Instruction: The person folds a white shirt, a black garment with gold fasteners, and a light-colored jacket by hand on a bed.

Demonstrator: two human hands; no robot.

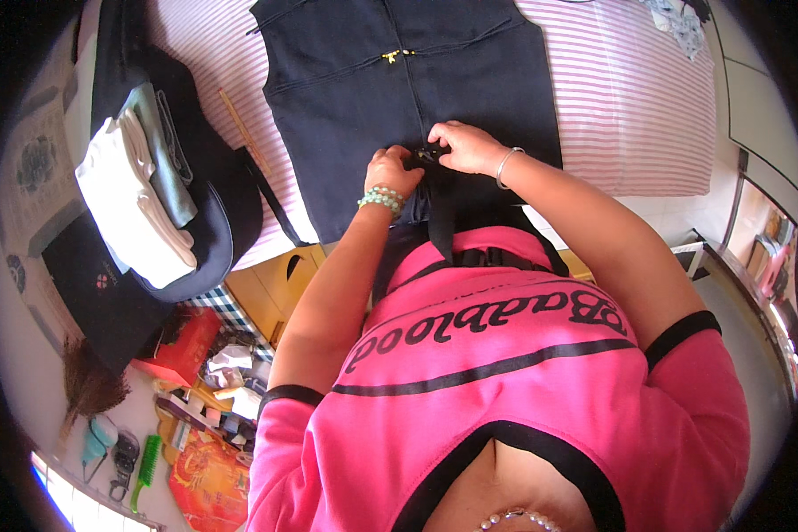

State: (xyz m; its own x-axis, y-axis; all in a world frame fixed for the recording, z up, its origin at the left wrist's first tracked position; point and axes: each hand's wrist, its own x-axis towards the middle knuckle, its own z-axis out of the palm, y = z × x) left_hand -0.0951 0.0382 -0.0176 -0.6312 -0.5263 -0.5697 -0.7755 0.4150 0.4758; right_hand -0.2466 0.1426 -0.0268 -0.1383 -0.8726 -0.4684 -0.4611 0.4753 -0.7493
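A dark sleeveless garment [346, 126] lies spread on a pink-and-white striped bed cover [632, 126]. Down its middle runs a front seam, with a tie or cord closure [399, 54] bearing small yellow pieces higher up. At the lower front, my left hand [394, 174] and my right hand [469, 147] meet from either side at a small dark fastening [427, 155]. Fingers of both hands pinch it, and its details are too dark to make out. A black fabric strip [442, 223] hangs below it toward my waist.
To the left, folded white clothes [136, 199] and grey-green clothes [166, 156] rest on a dark rounded surface [219, 233]. A wooden ruler [243, 130] lies on the bed. Lower left are a red box [183, 349], a green comb [147, 462] and a whisk broom [86, 386].
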